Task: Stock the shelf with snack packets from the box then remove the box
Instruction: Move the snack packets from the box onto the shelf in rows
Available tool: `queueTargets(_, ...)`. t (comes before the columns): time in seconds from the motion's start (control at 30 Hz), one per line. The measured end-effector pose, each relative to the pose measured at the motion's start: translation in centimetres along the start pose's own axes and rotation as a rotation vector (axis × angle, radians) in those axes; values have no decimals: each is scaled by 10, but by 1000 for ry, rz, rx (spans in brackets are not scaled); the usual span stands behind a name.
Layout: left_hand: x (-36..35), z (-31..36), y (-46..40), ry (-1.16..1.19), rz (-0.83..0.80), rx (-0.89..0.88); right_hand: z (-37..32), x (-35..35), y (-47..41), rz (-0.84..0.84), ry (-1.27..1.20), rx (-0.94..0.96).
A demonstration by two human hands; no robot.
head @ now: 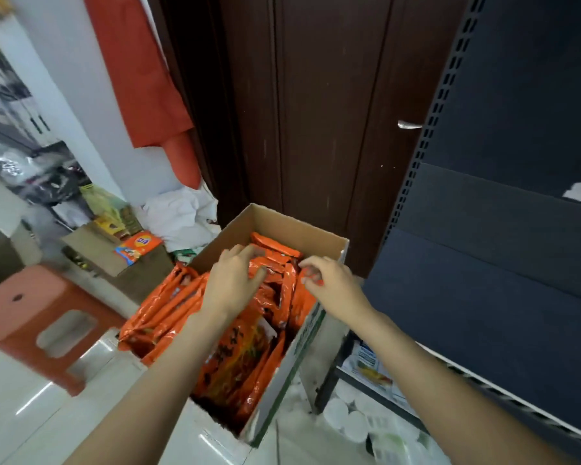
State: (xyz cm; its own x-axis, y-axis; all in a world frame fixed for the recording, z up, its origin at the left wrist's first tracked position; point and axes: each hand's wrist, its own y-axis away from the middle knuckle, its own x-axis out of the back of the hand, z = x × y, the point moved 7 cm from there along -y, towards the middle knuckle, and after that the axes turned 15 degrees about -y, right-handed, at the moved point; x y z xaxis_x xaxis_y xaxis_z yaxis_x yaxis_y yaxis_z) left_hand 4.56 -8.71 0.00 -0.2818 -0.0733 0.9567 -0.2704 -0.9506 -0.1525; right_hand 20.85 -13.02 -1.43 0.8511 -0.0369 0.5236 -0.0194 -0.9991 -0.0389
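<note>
An open cardboard box [302, 234] stands on the floor, packed with several orange snack packets [235, 357], some spilling over its left side. My left hand [230, 281] rests on the packets near the box's far end, fingers spread and curled over their tops. My right hand [329, 283] hovers at the box's right rim, fingertips pinching the top edge of a packet. The dark blue shelf [490, 263] stands to the right, its boards bare.
An orange plastic stool [37, 317] stands left of the box. Another carton [114, 256] with goods sits behind it. A dark wooden door [316, 112] is straight ahead. White cups [346, 417] and packets lie under the shelf's lowest board.
</note>
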Motion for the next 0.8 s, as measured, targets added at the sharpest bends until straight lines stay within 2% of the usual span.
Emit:
queueTargets(0.13,3,-60,5,-7,-66,-14,-21,-55,-13,-41,-11,-11)
queueTargets(0.4,-9,-125,21,-26,-292,-281,-28,-134,-8,-105,-31,-193)
queueTargets(0.6,-14,-130,23,-68,-315,-405,-35,-145,2,-92,-32,-224)
queueTargets(0.8,-10,-130,24,-66,-196,-393,-43,-139,9,86,50,-221)
